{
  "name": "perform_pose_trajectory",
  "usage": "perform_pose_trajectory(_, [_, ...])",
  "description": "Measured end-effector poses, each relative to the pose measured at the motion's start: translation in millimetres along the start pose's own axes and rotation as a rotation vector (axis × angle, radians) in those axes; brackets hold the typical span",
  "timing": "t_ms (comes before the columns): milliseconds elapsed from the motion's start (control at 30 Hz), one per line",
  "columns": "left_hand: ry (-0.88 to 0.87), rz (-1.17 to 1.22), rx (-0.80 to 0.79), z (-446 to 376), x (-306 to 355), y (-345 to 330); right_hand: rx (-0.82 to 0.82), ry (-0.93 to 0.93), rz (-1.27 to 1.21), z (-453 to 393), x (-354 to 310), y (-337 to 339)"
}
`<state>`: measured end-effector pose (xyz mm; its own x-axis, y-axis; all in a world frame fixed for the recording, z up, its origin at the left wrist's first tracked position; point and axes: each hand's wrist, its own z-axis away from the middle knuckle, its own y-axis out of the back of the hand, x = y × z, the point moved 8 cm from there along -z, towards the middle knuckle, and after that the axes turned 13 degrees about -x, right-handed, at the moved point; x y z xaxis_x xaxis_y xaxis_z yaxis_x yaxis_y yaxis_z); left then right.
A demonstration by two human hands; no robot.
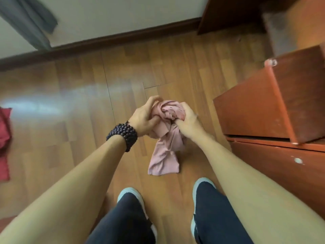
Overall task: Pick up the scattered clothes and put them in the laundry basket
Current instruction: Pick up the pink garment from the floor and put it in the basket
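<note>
A pink garment (166,148) is bunched between both hands in the middle of the view, its loose end hanging down toward the wooden floor in front of my feet. My left hand (144,117), with a dark bead bracelet on the wrist, grips the bundle from the left. My right hand (186,115) grips it from the right. A red garment (4,136) lies on the floor at the far left edge, partly cut off. No laundry basket is in view.
A red-brown wooden cabinet (274,110) with an open drawer or door stands close on the right. A dark skirting board (112,39) and white wall run along the back. A grey curtain (28,20) hangs at the top left. Wooden floor (70,106) stretches left.
</note>
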<state>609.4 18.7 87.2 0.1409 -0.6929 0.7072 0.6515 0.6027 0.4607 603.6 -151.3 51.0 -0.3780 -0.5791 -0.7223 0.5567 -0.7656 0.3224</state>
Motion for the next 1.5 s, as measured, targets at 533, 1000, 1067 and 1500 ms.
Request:
perform_pose_trajectory(533, [-0.412, 0.245, 0.223, 268, 479, 207, 0.471, 0.297, -0.406, 429, -387, 237])
perform_pose_trajectory(1000, [-0.862, 0.146, -0.117, 485, 734, 93, 1.185, 0.264, -0.536, 812, -388, 254])
perform_pose_trajectory(1067, [-0.901, 0.133, -0.184, 504, 751, 61, 1.26, 0.237, -0.558, 852, -367, 245])
perform_pose_trajectory(1500, [-1.054, 0.021, -0.826, 711, 813, -274, 1.813, 0.045, -0.714, 1166, -193, 75])
